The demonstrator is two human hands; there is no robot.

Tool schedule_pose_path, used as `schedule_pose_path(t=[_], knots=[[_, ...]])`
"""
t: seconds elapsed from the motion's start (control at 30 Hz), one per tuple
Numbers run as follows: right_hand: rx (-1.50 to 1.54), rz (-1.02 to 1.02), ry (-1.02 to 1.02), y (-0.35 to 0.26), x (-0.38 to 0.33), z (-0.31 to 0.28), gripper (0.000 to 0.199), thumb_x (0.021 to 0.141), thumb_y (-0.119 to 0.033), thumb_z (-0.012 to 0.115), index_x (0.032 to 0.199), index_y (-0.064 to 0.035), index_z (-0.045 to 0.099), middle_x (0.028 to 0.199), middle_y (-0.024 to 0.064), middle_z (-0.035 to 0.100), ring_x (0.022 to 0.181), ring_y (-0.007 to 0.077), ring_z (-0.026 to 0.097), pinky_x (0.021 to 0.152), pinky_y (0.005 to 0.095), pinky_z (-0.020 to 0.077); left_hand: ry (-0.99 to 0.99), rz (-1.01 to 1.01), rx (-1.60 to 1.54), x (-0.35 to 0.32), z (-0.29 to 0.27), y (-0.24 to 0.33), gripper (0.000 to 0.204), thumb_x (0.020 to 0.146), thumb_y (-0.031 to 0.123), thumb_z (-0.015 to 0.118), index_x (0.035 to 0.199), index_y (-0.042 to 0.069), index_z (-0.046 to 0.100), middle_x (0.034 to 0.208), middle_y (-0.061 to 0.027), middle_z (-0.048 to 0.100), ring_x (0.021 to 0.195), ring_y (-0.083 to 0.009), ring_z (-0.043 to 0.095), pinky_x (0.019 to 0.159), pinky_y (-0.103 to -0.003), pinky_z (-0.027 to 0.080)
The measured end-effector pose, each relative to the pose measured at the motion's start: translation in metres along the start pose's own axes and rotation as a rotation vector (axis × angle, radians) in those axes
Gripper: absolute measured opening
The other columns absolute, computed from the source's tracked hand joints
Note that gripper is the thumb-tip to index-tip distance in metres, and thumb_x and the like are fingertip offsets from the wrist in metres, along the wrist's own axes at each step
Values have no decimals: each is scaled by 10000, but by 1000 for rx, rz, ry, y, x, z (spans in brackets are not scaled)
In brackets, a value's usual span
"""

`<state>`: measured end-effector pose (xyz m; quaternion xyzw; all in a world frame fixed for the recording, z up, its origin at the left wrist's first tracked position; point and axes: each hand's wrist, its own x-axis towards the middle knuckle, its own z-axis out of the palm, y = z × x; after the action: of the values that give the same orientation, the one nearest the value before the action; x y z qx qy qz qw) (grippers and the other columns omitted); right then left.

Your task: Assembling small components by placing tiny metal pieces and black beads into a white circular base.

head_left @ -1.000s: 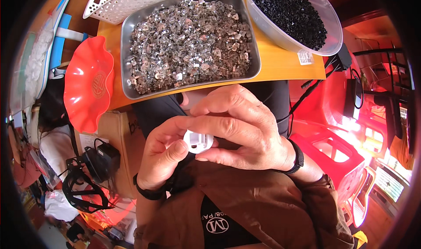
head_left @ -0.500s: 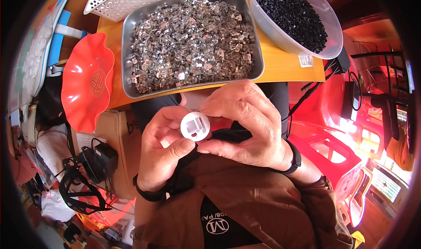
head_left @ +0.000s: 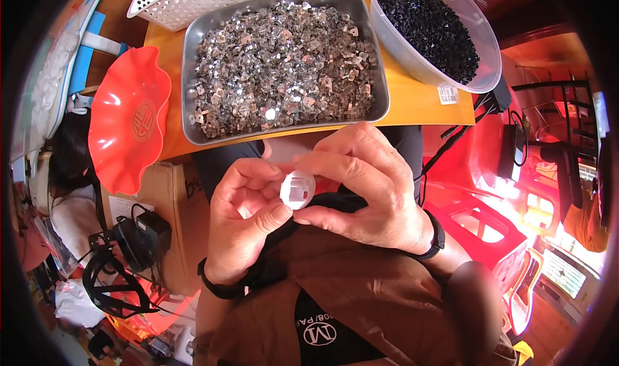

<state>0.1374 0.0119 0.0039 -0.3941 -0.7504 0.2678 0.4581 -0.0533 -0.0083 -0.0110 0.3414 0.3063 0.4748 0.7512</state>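
Between my two hands, a small round white plastic part with a rectangular cutout is held up in front of my lap. My left hand closes on its left side, with the thumb at the lower edge. On the other side, my right hand bends its fingers over the top right edge, and its thumb lies close to the bottom. Just beyond the hands, a grey metal tray full of small shiny metal-and-clear pieces sits on the table.
A clear plastic tub of small black pieces stands at the far right. Behind the tray is a white perforated basket. A red wavy-edged dish lies left, above a cardboard box. A red plastic stool stands right.
The white part has shifted slightly right and turned, so its face now shows as a narrower oval. Both hands keep nearly the same place around it.
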Motion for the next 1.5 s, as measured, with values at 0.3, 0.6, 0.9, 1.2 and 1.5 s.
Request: schedule_pose_path(t=[0.3, 0.6, 0.9, 1.2, 1.5], knots=[[-55, -127, -114, -7, 6, -11, 404, 600, -57, 786, 984, -63, 662, 887, 50, 576, 776, 223, 576, 682, 331, 483, -43, -101, -11, -3, 0, 0, 329, 826, 19, 659, 1109, -47, 504, 1099, -131, 591, 1054, -202, 574, 923, -347, 460], [-432, 30, -57, 49, 43, -31, 220, 690, -28, 680, 904, -77, 674, 805, 74, 599, 823, 262, 587, 697, 352, 489, 94, -71, -5, 0, 2, -2, 459, 839, 134, 658, 1245, 34, 468, 1200, -173, 547, 939, -221, 600, 794, -348, 523], [-820, -82, -232, 76, 59, -10, 45, 694, -99, 653, 689, -84, 611, 743, 50, 566, 770, 247, 580, 657, 370, 486, 82, -26, -79, -3, -2, 2, 381, 858, 62, 620, 1216, 29, 494, 1140, -125, 584, 1008, -202, 582, 805, -360, 524], [-327, 96, 3, 60, 48, -27, 60, 688, -82, 708, 733, -80, 669, 701, 68, 582, 672, 222, 590, 594, 341, 469, 94, -8, -68, 2, 0, 3, 385, 849, 37, 623, 1210, 16, 492, 1213, -136, 544, 1021, -222, 581, 825, -368, 518], [89, 36, -27, 19, 24, -30, 139, 691, -100, 777, 795, -53, 697, 739, 37, 635, 672, 143, 592, 587, 267, 463, 65, -4, -52, 8, 9, 2, 364, 826, 17, 652, 1158, 9, 503, 1226, -141, 516, 1056, -232, 571, 836, -373, 522]])
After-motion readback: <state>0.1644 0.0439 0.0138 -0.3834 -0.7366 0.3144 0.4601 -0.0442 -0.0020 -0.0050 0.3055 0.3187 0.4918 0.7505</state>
